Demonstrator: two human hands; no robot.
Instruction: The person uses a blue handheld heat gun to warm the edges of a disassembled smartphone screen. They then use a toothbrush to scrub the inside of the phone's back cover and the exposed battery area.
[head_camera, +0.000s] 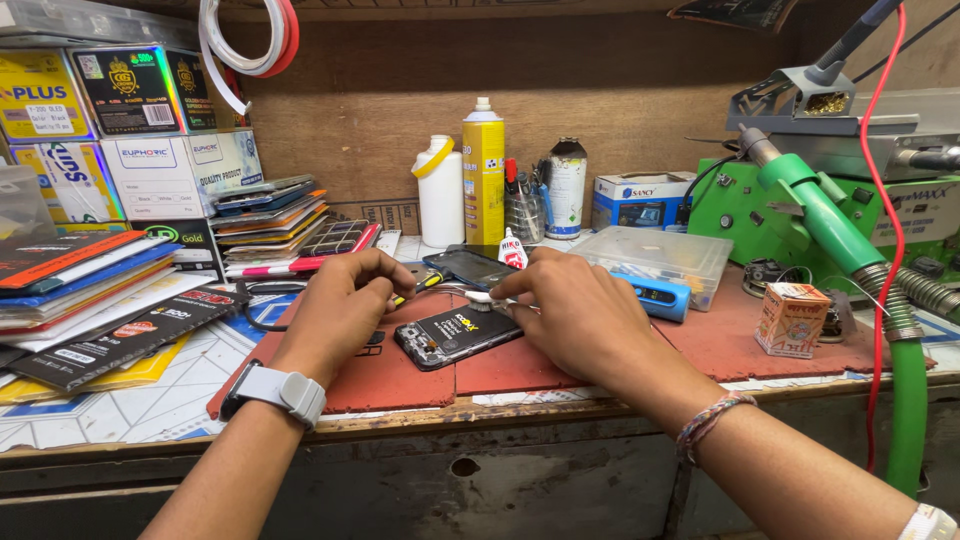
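A worn wooden workbench (560, 425) carries a red rubber mat (400, 375) under both hands. On the mat, between them, lies an opened black smartphone with its back removed (455, 335). The left hand (340, 305) is curled at the phone's upper left edge, pinching a thin yellow-handled tool (425, 283). The right hand (575, 305) grips a small white brush (488, 298) touching the phone's top edge. A blue rectangular device (655, 296) lies just beyond the right hand.

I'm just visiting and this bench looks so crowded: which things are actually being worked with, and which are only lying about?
In use:
left hand
right hand
opened phone
small white brush
red mat

Lying about:
yellow spray can
white bottle
clear plastic box
blue tool
small orange carton
stacked packets
green soldering station
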